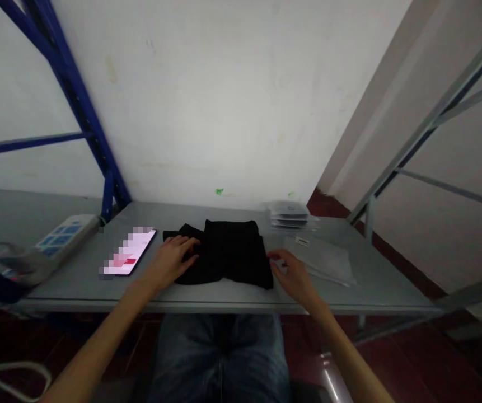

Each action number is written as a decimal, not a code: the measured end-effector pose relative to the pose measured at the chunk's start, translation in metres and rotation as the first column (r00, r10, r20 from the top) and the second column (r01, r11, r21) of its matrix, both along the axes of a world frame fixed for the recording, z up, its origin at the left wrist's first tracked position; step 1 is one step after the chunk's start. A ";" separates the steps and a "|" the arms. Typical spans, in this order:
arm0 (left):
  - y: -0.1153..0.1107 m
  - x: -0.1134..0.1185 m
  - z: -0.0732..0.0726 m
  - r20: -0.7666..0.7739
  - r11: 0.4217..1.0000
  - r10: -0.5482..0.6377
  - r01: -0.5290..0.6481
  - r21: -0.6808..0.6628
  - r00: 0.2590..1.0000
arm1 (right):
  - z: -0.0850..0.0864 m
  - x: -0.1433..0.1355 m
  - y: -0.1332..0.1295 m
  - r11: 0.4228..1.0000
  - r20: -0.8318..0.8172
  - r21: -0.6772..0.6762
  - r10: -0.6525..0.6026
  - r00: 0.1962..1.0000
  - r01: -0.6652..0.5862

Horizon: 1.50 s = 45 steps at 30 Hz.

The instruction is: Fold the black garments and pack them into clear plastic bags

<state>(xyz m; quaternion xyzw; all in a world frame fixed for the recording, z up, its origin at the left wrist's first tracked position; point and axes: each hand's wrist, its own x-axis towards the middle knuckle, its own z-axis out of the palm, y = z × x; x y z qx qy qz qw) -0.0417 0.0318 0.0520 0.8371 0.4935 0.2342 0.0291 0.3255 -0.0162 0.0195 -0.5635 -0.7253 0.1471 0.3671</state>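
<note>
A black cloth garment [234, 249], possibly shorts, lies spread on the grey table in front of me, its left part partly folded over. My left hand [176, 257] rests on that left part with fingers apart. At the garment's right edge is my right hand [289, 271], fingertips touching the cloth and the thumb held away from the index finger. A clear plastic bag [324, 260] with a small white label lies just beyond my right hand. Further back is a stack of flat, clear-wrapped packages [288, 214].
A phone [134, 254] with a lit screen lies left of the garment. Further left is a white power strip [62, 240] with cables. Blue metal uprights [79, 112] and a grey frame [392, 168] flank the table [207, 302]. A white wall [224, 101] stands behind.
</note>
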 end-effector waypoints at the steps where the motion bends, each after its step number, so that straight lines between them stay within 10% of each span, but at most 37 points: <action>1: 0.005 0.008 0.002 -0.038 1.000 -0.020 0.020 -0.005 0.999 | -0.001 -0.003 0.008 1.000 -0.002 0.004 -0.024 1.000 0.024; 9: 0.028 0.028 0.005 -0.092 0.995 -0.034 0.024 -0.101 0.995 | -0.009 -0.018 0.041 0.990 0.164 0.010 -0.140 0.977 0.140; 19: 0.094 0.068 0.012 0.165 0.911 0.412 -0.412 -0.038 0.896 | 0.039 -0.052 0.133 0.903 -0.034 0.041 -0.427 0.904 0.428; 28: 0.039 0.088 -0.030 0.019 0.970 0.223 -0.224 0.093 0.975 | -0.015 -0.130 0.073 0.966 -0.050 0.049 -0.250 0.967 0.253; 34: 0.039 0.072 -0.067 -0.002 0.986 0.163 -0.163 0.037 0.987 | -0.032 -0.117 0.049 0.995 0.285 -0.005 -0.096 0.954 0.102; 45: 0.037 0.027 -0.043 -0.041 0.994 0.071 -0.067 0.090 0.997 | -0.028 -0.087 0.031 0.998 0.448 -0.040 -0.033 0.893 0.057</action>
